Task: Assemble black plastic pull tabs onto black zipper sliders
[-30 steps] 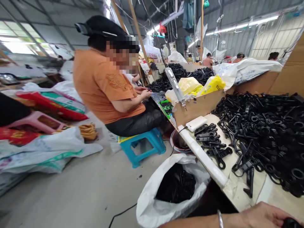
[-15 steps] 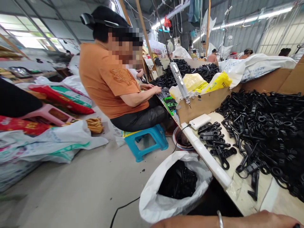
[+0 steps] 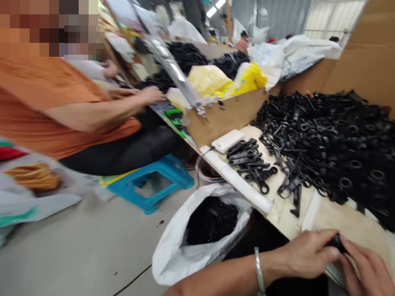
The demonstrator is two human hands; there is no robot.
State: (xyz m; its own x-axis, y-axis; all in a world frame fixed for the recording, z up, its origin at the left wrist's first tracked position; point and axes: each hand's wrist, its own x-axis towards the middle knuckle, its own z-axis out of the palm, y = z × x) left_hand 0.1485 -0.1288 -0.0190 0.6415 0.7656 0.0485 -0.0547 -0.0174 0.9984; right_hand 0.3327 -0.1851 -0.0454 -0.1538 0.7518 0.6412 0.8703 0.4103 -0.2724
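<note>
My left hand [image 3: 308, 254], with a silver bangle [image 3: 258, 267] at its wrist, is at the lower right above the table's front edge. Its thumb and forefinger pinch a small black plastic part [image 3: 337, 242]. From the other side, my right hand [image 3: 368, 263] has its fingers on the same part; the frame's corner cuts it off. Most of the part is hidden between the fingers. Beyond my hands, several black plastic parts with ring ends [image 3: 254, 164] lie in a loose row beside a large heap of similar parts [image 3: 324, 139].
A white sack [image 3: 173, 250] of black parts stands below the table edge [image 3: 237, 181]. A white power bank-like box [image 3: 228, 141] lies near a cardboard divider [image 3: 228, 113]. An electric screwdriver [image 3: 182, 80] hangs above. Left, a co-worker in orange [image 3: 77, 107] sits on a blue stool [image 3: 151, 181].
The view has swung right and down. Both my hands now show with the black part, where before mainly my left forearm and part of that hand showed at the bottom edge.
</note>
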